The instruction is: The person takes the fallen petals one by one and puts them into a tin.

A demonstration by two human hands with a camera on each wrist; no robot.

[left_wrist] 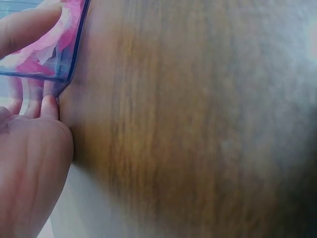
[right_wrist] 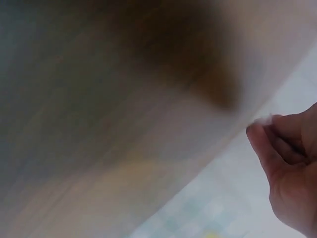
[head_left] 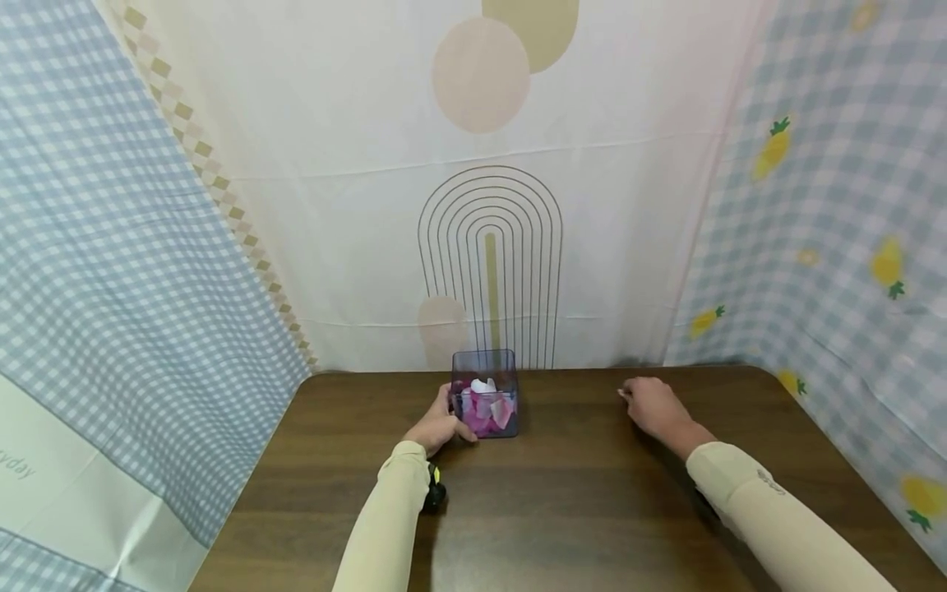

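A see-through bluish plastic box [head_left: 483, 363] stands on the table near its back edge, holding pink, magenta and white petal-like pieces [head_left: 482, 411]. My left hand [head_left: 435, 426] grips it at the left side. In the left wrist view the thumb [left_wrist: 29, 29] lies across one wall, and the other fingers are on another side. Off to the right, above the tabletop, my right hand [head_left: 657, 409] pinches a small whitish piece [right_wrist: 266, 120] between thumb and fingertips. That piece is blurred; its exact kind cannot be made out.
Brown wood-grain table [head_left: 547, 510] under both arms. A pale patterned curtain [head_left: 355, 247] hangs behind the back edge, with checked cloth [head_left: 829, 247] at the right and more at the left. A black wrist strap [head_left: 434, 492] is on the left wrist.
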